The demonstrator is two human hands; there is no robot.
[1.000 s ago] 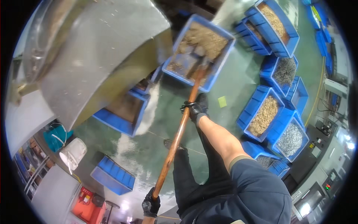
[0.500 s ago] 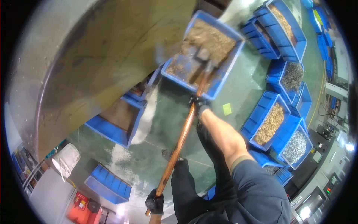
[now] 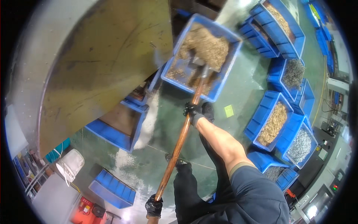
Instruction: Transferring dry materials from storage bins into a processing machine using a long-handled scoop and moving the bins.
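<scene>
A shovel (image 3: 178,145) with a long wooden handle slants from the lower middle up to a blue bin (image 3: 229,71). My left hand (image 3: 153,207), in a black glove, is closed round the handle's near end. Farther up, my right hand (image 3: 193,112), also black-gloved, grips the handle just short of the bin's near rim. The metal blade rests inside the bin, partly hidden against a heap of tan-gold metal shavings (image 3: 209,46), which is blurred. Thinner shavings lie scattered over the bin floor near the blade.
On the left, a big yellowish-brown sheet (image 3: 100,63) overhangs another blue bin (image 3: 112,134). More blue bins of gold shavings (image 3: 274,125) and silver shavings (image 3: 299,146) line the right. A blue crate (image 3: 113,188), white bucket (image 3: 71,164) and red machine (image 3: 87,212) stand lower left.
The shovel has drawn back slightly toward me, and my right hand has come nearer and a little left. The shavings heap now covers more of the blade. Both hands keep their grip.
</scene>
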